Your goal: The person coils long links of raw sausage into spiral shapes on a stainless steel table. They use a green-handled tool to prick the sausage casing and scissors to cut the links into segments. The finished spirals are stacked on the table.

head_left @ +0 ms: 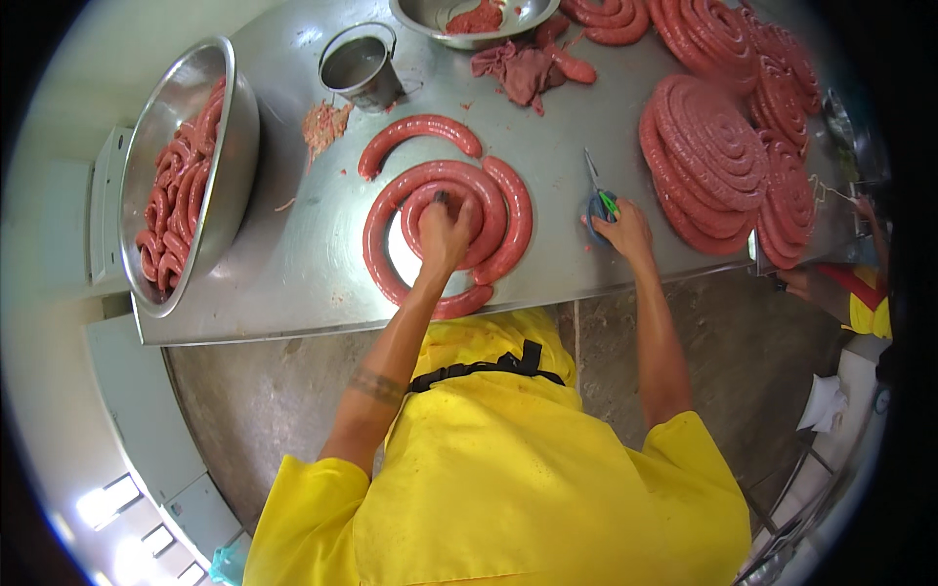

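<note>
A coil of raw pink sausage (391, 190) lies on the steel table in front of me. My left hand (445, 234) reaches into its middle, fingers curled down on the inner turn; a small dark bit shows at the fingertips, too small to name. Separate curved sausage lengths lie close by: one piece (420, 127) beyond the coil, another piece (518, 215) along its right side. To the right, my right hand (625, 232) is closed on the blue and green handles of scissors (592, 174), their blades pointing away from me, low over the table.
A large steel bowl (239, 146) of sausage pieces stands at left. Beyond are meat scraps (324, 127), a metal bucket (360, 73), a wet cloth (523, 73) and a meat bowl (469, 39). Stacked sausage coils (708, 156) fill the right side; another person's arm (816, 291) shows past them.
</note>
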The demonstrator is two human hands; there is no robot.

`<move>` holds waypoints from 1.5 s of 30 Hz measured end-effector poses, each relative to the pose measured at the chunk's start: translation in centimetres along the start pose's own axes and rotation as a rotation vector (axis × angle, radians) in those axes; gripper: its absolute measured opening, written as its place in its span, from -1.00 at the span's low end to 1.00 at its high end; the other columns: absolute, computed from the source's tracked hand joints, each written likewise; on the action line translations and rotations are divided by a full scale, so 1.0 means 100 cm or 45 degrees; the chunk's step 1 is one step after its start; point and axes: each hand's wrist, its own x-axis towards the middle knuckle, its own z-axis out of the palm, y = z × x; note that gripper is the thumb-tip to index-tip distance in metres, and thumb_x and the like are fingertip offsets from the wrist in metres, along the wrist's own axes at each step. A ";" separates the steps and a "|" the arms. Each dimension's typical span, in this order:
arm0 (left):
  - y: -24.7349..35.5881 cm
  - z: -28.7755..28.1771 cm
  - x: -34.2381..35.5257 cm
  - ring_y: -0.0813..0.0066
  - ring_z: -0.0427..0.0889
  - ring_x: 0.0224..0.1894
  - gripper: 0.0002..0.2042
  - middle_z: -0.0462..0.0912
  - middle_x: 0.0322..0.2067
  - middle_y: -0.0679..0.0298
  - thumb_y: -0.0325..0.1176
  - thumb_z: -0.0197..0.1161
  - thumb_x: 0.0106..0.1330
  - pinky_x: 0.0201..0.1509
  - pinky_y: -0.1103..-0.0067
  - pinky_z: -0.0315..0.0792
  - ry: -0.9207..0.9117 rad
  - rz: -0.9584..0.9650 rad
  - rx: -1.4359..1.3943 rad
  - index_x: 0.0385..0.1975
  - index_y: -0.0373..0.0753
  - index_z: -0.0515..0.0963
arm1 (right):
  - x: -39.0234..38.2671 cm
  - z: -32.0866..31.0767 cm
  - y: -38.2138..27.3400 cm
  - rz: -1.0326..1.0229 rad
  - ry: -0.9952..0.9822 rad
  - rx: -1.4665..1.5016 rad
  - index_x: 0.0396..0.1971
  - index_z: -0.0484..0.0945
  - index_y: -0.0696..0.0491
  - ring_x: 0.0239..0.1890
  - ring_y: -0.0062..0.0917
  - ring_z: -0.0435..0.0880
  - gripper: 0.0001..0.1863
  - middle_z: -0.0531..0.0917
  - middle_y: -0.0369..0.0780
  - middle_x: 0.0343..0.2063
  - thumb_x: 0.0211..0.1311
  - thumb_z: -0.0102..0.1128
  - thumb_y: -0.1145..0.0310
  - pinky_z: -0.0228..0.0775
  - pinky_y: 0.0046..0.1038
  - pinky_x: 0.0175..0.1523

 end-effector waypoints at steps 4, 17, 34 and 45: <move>0.003 0.065 0.080 0.26 0.66 -0.13 -0.64 0.67 -0.20 0.02 -0.35 0.31 0.26 -0.11 0.44 0.49 -0.062 -0.540 -0.500 -0.06 -0.51 0.54 | 0.021 0.010 0.005 -0.248 0.603 -0.177 -0.21 0.60 0.21 -0.02 -0.05 0.55 -0.53 0.58 0.04 -0.13 0.03 0.52 0.18 0.42 -0.14 0.06; 0.052 -0.042 0.084 0.61 0.51 -0.28 -0.88 0.59 -0.25 0.37 -0.52 0.19 0.35 -0.25 0.63 0.33 -0.282 -0.410 -1.247 -0.18 -0.17 0.50 | -0.039 0.085 -0.027 -0.016 0.474 0.034 -0.14 0.53 0.10 -0.04 -0.01 0.54 -0.70 0.56 -0.01 -0.23 0.24 0.28 0.25 0.42 -0.04 -0.02; 0.126 -0.560 0.142 0.55 0.63 -0.34 -0.76 0.67 -0.32 0.28 -0.17 0.25 0.43 -0.30 0.62 0.49 -0.207 -0.122 -0.771 -0.26 -0.24 0.57 | -0.016 0.088 0.001 -0.021 0.470 -0.251 -0.09 0.51 0.11 -0.09 -0.01 0.56 -0.72 0.53 0.01 -0.12 0.34 0.20 0.25 0.41 -0.07 -0.02; -0.074 -0.677 0.177 0.68 0.46 -0.47 -0.77 0.54 -0.53 0.46 -0.18 0.40 0.30 -0.38 0.70 0.26 0.413 -0.097 0.136 -0.40 -0.17 0.56 | -0.015 0.088 -0.004 0.013 0.483 -0.323 -0.14 0.49 0.12 -0.19 -0.05 0.53 -0.72 0.48 -0.01 -0.28 0.37 0.18 0.22 0.34 -0.06 -0.06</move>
